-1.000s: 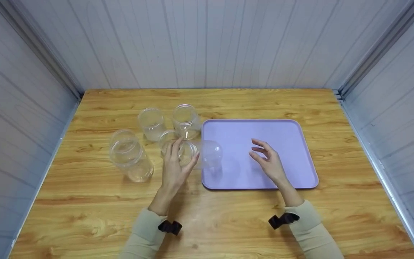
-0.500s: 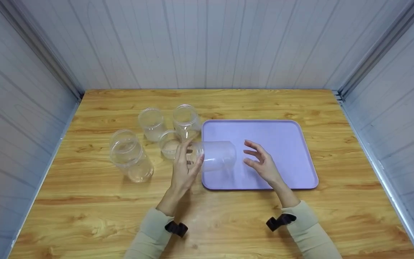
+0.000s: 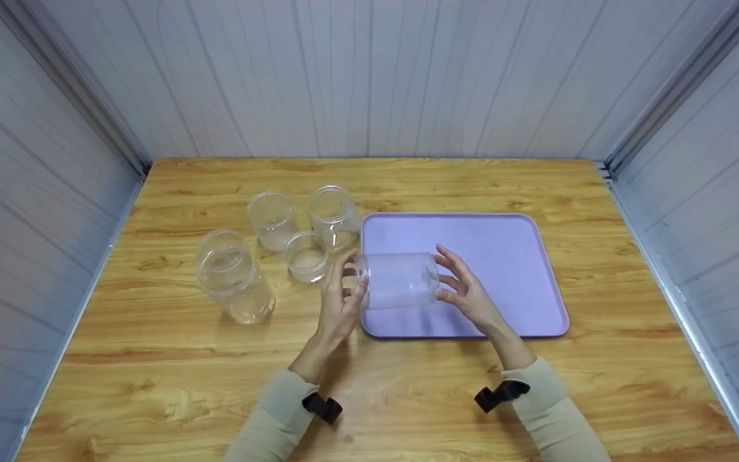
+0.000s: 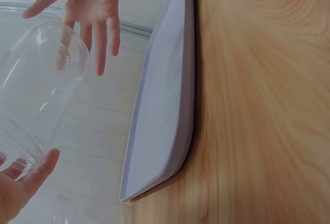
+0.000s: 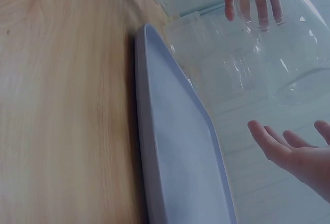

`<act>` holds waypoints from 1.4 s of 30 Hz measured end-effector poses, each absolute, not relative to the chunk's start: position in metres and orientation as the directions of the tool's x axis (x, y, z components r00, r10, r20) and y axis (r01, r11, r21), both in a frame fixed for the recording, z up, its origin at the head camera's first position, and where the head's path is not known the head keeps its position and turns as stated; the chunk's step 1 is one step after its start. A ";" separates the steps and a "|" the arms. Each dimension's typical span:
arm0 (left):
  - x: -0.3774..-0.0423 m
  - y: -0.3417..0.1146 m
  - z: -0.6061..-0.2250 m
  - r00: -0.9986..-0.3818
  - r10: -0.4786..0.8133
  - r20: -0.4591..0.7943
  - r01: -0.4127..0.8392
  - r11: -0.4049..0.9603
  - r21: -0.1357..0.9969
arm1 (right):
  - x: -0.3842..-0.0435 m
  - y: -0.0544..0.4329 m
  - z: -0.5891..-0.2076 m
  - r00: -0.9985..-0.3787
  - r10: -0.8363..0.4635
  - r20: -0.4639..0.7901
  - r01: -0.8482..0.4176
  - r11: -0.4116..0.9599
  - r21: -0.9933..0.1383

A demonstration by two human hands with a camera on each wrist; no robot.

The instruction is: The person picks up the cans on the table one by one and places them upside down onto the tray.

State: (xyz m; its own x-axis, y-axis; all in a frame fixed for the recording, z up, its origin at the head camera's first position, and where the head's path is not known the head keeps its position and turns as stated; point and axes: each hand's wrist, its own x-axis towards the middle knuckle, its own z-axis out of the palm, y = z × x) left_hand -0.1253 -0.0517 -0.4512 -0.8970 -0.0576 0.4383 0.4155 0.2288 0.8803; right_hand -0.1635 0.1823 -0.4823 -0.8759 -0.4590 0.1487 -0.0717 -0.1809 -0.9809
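My left hand (image 3: 342,298) grips a clear plastic jar (image 3: 398,280) at its mouth end, thumb on the near side and fingers on the far side. The jar lies sideways in the air over the left part of the purple tray (image 3: 504,276), its base pointing right. Just off that base is my right hand (image 3: 469,292), fingers spread and relaxed. In the right wrist view a gap shows between the right fingertips (image 5: 253,124) and the jar (image 5: 294,44). The left wrist view shows the left thumb (image 4: 45,170) against the jar's neck.
Left of the tray stand several clear containers: a short one (image 3: 307,258), one behind it (image 3: 333,218), another at the back left (image 3: 272,221), and a tall stack (image 3: 235,277) at far left. Panelled walls (image 3: 369,77) enclose the wooden table (image 3: 369,398).
My left hand has carried the jar right over the tray, bringing its base up to my right hand. The right hand has shifted slightly left. The other containers stay put.
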 end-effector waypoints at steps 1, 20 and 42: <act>-0.125 -0.051 -0.452 -0.901 -0.056 0.430 0.409 0.222 0.885 | -0.163 0.183 -0.482 -0.873 -0.466 0.140 -0.062 -0.179 -0.982; -0.131 -0.044 -0.468 -0.894 0.001 0.448 0.447 0.085 0.891 | -0.162 0.179 -0.479 -0.860 -0.497 0.112 -0.025 -0.178 -0.984; -0.131 -0.055 -0.460 -0.927 0.056 0.370 0.374 0.088 0.923 | -0.163 0.174 -0.477 -0.908 -0.405 0.107 -0.062 -0.123 -0.990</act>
State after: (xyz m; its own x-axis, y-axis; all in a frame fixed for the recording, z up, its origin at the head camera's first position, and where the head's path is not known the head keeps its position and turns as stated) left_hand -0.1313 -0.0545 -0.4597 -0.9273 0.0560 0.3702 0.3739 0.0877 0.9233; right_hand -0.1627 0.1740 -0.4770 -0.9079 -0.4054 0.1069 -0.0617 -0.1229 -0.9905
